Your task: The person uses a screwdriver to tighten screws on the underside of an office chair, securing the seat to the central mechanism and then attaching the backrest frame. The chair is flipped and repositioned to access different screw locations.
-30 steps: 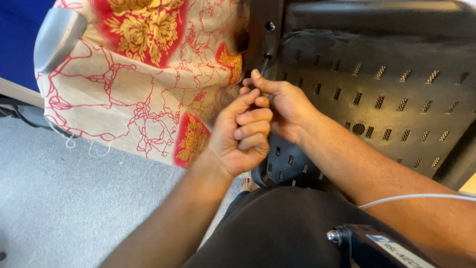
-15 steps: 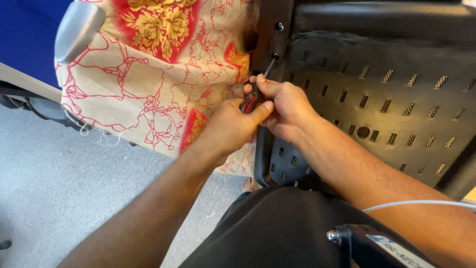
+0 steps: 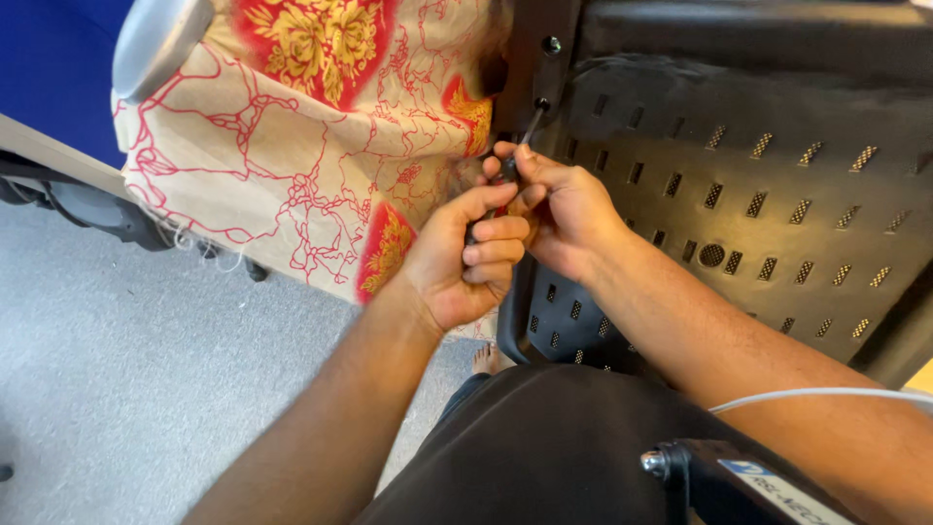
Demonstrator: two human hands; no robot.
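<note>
Floor (image 3: 126, 389) of grey speckled carpet filled the 7 to 9 o'clock part of the view, bare and open beside the person's left forearm. Black perforated plastic panel (image 3: 777, 175), hard and matte, with rows of small slanted slots showing mesh behind, took the 1 to 4 o'clock area; its upright edge bar (image 3: 544, 78) ran down at 12 o'clock and carried two dark screws. Patterned cloth (image 3: 321, 146), beige with red line work and red-and-yellow flower patches, hung at 10 to 12 o'clock, its lower hem frayed with loose threads, touching the panel's edge bar. Grey rounded armrest (image 3: 155, 39) poked out above the cloth at 11 o'clock. Black trousers (image 3: 544, 447) covered the lap at 6 o'clock.

Left hand (image 3: 462, 258) sat at centre, fingers curled shut around the lower handle of a screwdriver (image 3: 515, 160). Right hand (image 3: 564, 214), just at 2 o'clock of it and touching it, pinched the upper handle with thumb and fingertips. Screwdriver's thin dark shaft pointed up toward 12 o'clock, tip at the lower screw (image 3: 541, 103) on the bar. Handle mostly hidden by fingers, a bit of red showing.
</note>
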